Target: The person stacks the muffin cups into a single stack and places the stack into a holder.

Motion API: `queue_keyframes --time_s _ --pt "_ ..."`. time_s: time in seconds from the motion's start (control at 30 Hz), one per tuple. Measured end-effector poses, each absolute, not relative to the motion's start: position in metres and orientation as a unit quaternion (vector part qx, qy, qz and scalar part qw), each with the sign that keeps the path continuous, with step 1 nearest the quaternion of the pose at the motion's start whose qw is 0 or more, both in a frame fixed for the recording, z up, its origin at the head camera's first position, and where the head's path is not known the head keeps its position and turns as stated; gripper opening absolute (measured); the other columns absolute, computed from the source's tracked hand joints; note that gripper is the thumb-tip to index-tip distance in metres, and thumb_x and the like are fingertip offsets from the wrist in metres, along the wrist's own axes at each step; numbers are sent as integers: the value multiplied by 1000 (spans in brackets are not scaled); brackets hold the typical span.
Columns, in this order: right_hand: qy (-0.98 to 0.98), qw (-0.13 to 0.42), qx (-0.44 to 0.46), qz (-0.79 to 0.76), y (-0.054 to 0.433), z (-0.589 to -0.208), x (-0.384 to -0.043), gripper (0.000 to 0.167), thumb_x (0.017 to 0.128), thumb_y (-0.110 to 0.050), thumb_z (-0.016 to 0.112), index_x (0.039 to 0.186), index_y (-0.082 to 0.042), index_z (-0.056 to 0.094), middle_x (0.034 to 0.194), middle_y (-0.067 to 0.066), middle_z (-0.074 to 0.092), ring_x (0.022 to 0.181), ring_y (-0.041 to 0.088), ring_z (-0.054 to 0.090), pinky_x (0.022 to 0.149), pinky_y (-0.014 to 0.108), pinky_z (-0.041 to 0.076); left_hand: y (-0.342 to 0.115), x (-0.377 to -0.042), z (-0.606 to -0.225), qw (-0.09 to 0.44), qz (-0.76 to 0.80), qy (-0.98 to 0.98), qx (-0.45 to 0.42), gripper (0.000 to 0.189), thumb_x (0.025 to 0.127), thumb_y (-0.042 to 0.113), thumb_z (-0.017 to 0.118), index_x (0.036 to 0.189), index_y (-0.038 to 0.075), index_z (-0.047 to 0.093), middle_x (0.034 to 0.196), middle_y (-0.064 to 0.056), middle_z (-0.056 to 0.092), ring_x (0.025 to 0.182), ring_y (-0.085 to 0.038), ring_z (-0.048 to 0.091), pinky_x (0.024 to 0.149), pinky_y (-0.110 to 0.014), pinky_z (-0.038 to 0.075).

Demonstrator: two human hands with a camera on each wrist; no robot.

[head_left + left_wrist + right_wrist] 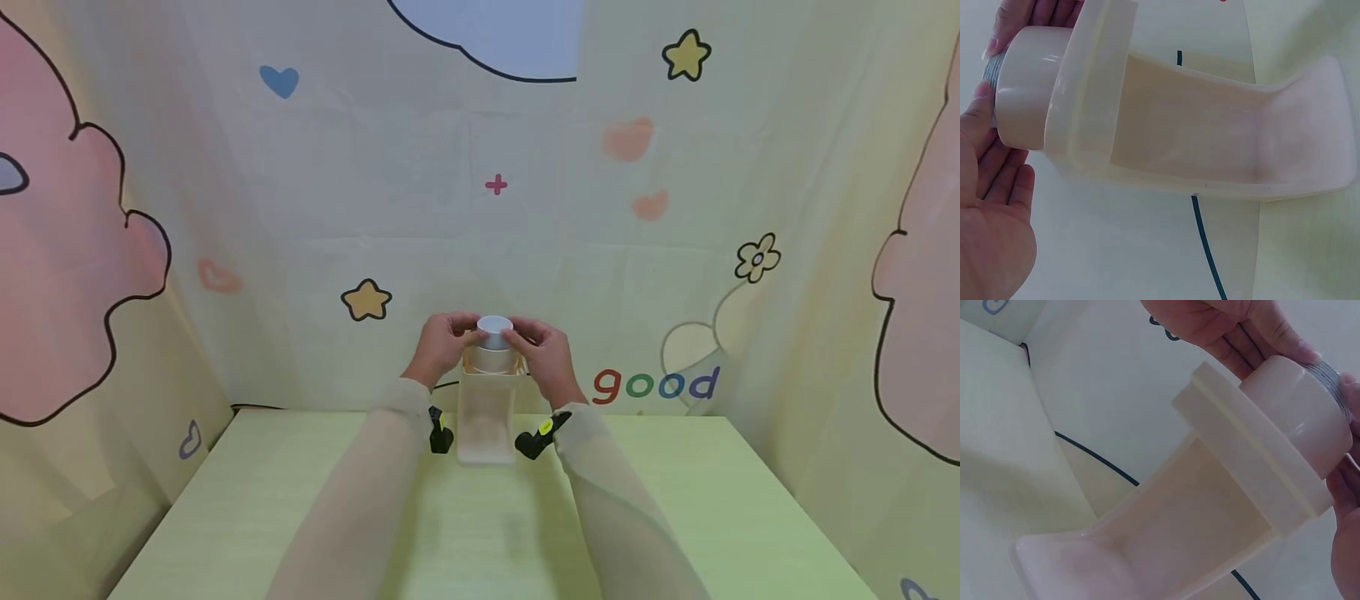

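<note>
A pale pinkish stand point(486, 425) stands upright near the table's back edge, with a flat foot and a collar at its top. Out of the collar rises a smooth, round container point(1030, 87), topped by a white cap point(495, 327) whose ridged side looks grey in both wrist views. From the left, my left hand point(444, 343) pinches the cap between thumb and fingers. My right hand point(549, 358) grips the cap's other side in the same way. The lower part of the container is hidden inside the collar point(1250, 450).
The light wooden table point(300, 508) spreads under both forearms. Behind it hangs a printed cloth point(420, 192) with stars, hearts and the word "good". A dark line point(1207, 237) passes behind the stand. Black wrist devices point(536, 442) sit close to the stand's sides.
</note>
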State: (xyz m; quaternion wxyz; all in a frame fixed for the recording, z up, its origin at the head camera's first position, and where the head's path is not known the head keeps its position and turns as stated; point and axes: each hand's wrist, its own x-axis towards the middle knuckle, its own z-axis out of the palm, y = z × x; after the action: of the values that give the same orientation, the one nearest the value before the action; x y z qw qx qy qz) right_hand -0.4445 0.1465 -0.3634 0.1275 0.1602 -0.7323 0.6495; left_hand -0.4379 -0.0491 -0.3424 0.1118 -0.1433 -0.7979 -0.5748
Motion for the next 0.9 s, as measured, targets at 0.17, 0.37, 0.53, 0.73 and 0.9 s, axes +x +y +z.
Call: queue_keyframes --time_s 0.17,0.37,0.53,0.73,0.9 --pt "-738 123 150 646 148 -369 -446 42 92 -32 78 127 -10 72 133 11 69 127 26 64 110 42 52 -48 -439 -345 115 -556 -810 -144 34 93 19 76 126 8 73 128 -10 72 120 -29 65 104 -43 57" --pt "-739 126 154 644 149 -371 -446 41 92 -32 78 126 -9 72 132 12 70 125 28 65 110 43 52 -48 -437 -343 113 -542 -821 -141 35 93 18 76 126 7 73 129 -12 71 119 -30 65 102 -43 58" --pt "-739 126 156 644 149 -369 -447 39 92 -29 79 124 -7 73 131 13 70 125 27 65 109 42 53 -48 -437 -338 108 -517 -838 -141 35 93 18 76 126 6 73 130 -12 70 122 -31 64 105 -43 56" --pt "-742 108 149 644 150 -366 -446 38 93 -25 78 124 -4 73 133 15 68 127 27 64 110 41 52 -48 -435 -334 106 -483 -856 -150 35 92 20 77 124 6 74 130 -12 70 126 -31 62 109 -45 53" --pt "-755 90 142 633 152 -362 -444 40 95 -22 75 129 -2 69 138 17 65 131 30 62 112 42 49 -49 -435 -334 114 -472 -861 -153 33 92 22 77 122 7 75 131 -11 70 128 -31 60 110 -47 52"
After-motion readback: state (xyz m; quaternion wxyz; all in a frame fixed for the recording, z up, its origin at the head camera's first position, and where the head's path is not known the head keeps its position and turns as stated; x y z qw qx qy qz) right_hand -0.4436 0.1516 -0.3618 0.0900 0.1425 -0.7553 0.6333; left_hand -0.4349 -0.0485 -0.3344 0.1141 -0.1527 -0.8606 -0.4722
